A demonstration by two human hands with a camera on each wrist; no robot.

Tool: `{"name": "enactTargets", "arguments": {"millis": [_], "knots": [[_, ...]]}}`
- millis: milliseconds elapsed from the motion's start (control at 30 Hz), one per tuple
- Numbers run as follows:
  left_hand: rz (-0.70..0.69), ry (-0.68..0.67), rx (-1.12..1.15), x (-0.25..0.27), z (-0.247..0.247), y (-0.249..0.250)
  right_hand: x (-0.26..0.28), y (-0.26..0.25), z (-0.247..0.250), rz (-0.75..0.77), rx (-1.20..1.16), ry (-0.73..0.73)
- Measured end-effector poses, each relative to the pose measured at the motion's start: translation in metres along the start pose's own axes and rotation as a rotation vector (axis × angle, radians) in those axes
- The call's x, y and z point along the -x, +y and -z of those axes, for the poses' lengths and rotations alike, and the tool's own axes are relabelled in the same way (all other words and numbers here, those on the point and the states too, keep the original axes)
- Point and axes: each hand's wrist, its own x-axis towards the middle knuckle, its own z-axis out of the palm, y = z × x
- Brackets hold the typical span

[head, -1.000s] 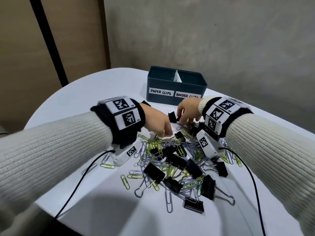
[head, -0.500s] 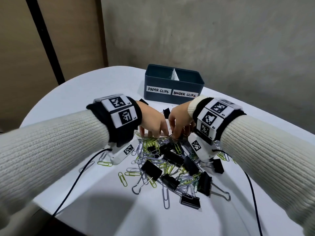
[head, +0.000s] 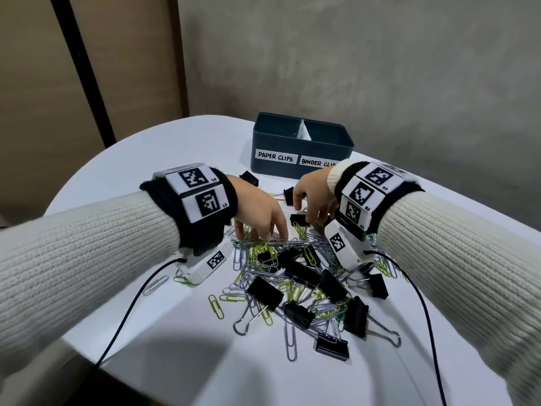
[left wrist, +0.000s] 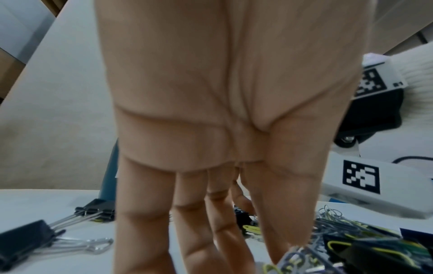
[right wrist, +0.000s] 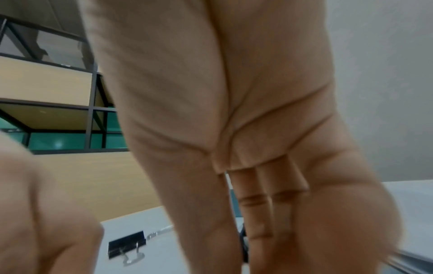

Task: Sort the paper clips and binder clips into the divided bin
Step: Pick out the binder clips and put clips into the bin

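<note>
From the head view, a mixed heap of paper clips (head: 263, 247) and black binder clips (head: 265, 292) lay on the white counter (head: 123, 177). Behind the heap stood the blue divided bin (head: 301, 142), its front labelled PAPER CLIPS on the left and BINDER CLIPS on the right. The left hand (head: 257, 212) reached down at the far edge of the heap, its fingers extended with the tips in the yellow and silver paper clips. The right hand (head: 311, 191) hovered close beside it, fingers curved downward over a small binder clip (head: 298, 219); whether this grip had closed on it could not be told.

In the left wrist view, the left hand (left wrist: 222, 111) showed its palm, the fingers (left wrist: 140, 222) hanging nearly straight toward the counter, the thumb tip touching tangled paper clips (left wrist: 339, 226). Two binder clips (left wrist: 23, 239) lay apart at the left.

In the right wrist view, the right hand (right wrist: 211, 111) pointed its fingers (right wrist: 206, 222) down, their tips out of frame, so its grip stayed uncertain. One binder clip (right wrist: 126, 246) lay on the counter nearby.
</note>
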Motion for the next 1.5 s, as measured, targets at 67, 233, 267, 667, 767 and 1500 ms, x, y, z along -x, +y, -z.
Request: {"name": "enactTargets", "arguments": {"millis": [67, 233, 267, 667, 767, 1500], "knots": [[0.025, 0.053, 0.052, -0.003, 0.000, -0.002, -0.002, 0.000, -0.004, -0.007, -0.014, -0.045], [0.000, 0.077, 0.143, -0.005, -0.002, 0.000, -0.006, 0.001, -0.005, -0.008, -0.208, 0.006], [-0.014, 0.055, 0.132, -0.004, -0.002, 0.002, -0.007, 0.001, -0.006, -0.005, -0.192, 0.023], [-0.018, 0.027, 0.061, 0.005, 0.001, -0.002, -0.011, -0.002, -0.008, 0.016, -0.140, 0.069], [-0.021, 0.016, 0.033, -0.001, -0.002, 0.001, -0.015, -0.004, -0.009, 0.034, -0.247, -0.049], [0.060, 0.268, -0.064, -0.008, 0.007, -0.012, -0.020, 0.008, 0.001, -0.095, -0.471, 0.460]]}}
